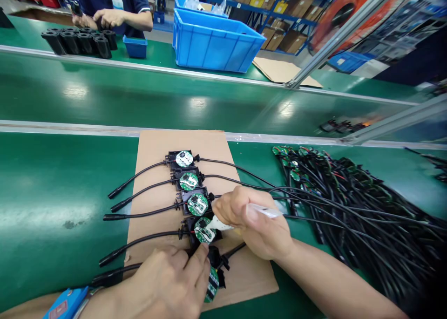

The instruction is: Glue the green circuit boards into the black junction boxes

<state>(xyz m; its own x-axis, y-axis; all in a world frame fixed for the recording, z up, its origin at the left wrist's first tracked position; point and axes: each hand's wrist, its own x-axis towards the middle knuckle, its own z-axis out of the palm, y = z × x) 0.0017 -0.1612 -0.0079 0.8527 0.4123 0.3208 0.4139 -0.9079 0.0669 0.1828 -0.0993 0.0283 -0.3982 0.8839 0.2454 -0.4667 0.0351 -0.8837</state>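
In my right hand (256, 221) is a white squeeze tube (220, 224), its pointed nozzle on a round green circuit board (204, 230). White paste shows on this board and on the ones above it: a board (197, 204), another board (189, 181) and the farthest board (184, 159), which looks the whitest. Each sits in a black housing with black cables running out left and right. My left hand (171, 279) has its fingertips together against the lower edge of the board under the nozzle; its thumb is hidden. Close beside those fingers, a tilted board (212, 285) is partly covered.
Beneath the boards lies a cardboard sheet (150, 146) on the green table (52, 179). A large heap of black cables with boards (349, 202) fills the right side. Beyond the metal rail, a co-worker (115, 11) handles black parts near a blue crate (216, 44).
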